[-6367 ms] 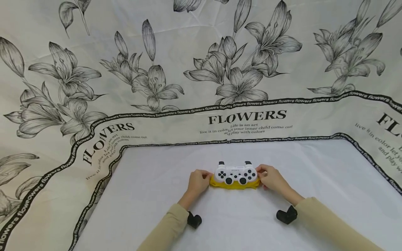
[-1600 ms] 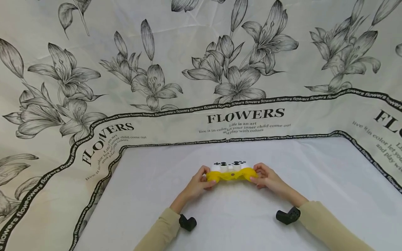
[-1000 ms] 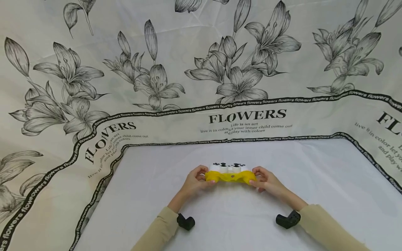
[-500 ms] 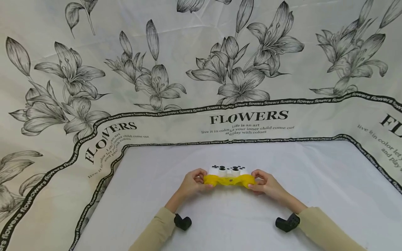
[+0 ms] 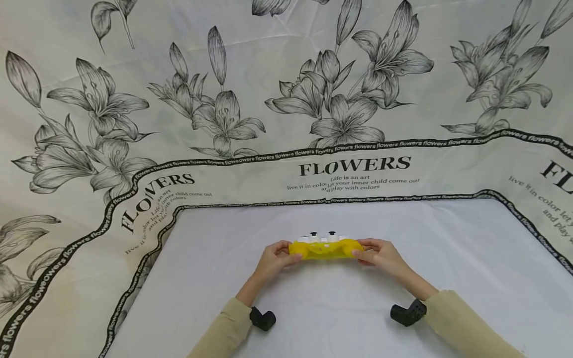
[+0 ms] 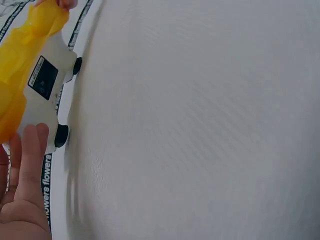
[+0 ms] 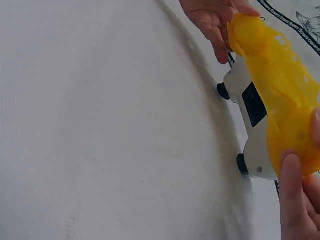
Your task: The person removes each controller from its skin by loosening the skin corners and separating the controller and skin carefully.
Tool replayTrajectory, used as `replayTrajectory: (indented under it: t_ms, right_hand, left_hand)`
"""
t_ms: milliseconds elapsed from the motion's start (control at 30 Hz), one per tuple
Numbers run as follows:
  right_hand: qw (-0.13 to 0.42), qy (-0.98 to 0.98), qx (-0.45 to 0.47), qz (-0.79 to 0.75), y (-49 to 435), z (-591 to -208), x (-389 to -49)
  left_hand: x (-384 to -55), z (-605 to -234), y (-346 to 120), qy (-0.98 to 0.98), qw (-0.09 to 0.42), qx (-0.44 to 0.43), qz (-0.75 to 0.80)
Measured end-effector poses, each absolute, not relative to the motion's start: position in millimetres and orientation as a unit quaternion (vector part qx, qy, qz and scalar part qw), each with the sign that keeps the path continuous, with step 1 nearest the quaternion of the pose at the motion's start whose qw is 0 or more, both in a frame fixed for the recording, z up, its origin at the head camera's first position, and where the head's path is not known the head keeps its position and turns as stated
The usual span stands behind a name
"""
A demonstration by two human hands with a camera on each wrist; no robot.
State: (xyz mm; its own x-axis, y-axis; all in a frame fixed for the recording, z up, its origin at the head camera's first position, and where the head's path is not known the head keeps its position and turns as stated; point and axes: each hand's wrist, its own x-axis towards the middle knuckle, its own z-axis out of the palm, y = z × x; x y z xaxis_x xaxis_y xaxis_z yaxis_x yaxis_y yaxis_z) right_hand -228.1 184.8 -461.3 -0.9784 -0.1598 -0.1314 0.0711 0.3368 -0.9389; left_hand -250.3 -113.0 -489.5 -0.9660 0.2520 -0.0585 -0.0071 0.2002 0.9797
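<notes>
In the head view, a white game controller [image 5: 319,238] with black thumbsticks is tilted so its button face shows nearly edge-on. A yellow, stretchy controller cover [image 5: 323,251] wraps its handles and near side. My left hand [image 5: 271,262] holds the left handle end, thumb on the yellow cover. At the other handle my right hand [image 5: 385,257] grips the covered end between thumb and fingers. The left wrist view shows the bare white underside with a dark label [image 6: 44,77] and black triggers [image 6: 61,136]. In the right wrist view the cover [image 7: 265,75] looks wrinkled, with small holes along it.
White cloth [image 5: 331,308] covers the table below the hands. Behind it rises a flower-print curtain [image 5: 250,179] with black lettered bands. A black device is worn on the left wrist [image 5: 262,319] and another on the right wrist [image 5: 408,313].
Earlier the controller's button face was toward the head camera, with the cover below it. Now the cover wraps its handles. Over the last half second both hands tip the controller away, its near side rising.
</notes>
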Motion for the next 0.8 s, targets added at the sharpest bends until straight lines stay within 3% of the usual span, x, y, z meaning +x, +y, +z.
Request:
replayTrajectory:
  t_ms: [200,433,800]
  right_hand:
    - [0.11,0.822,-0.016,-0.558,187.2,-467.2,-227.6]
    - [0.135,0.794,-0.064,-0.589,189.6,-473.2,-228.9]
    - [0.104,0.818,-0.068,-0.562,183.6,-470.4,-225.9]
  left_hand:
    - [-253.0,-490.5,-107.7,0.755,0.103,0.086,0.641]
    - [-254.1,-492.8,-111.2,0.761,0.127,0.107,0.627]
    - [-253.0,-491.0,-115.5,0.774,0.135,0.128,0.605]
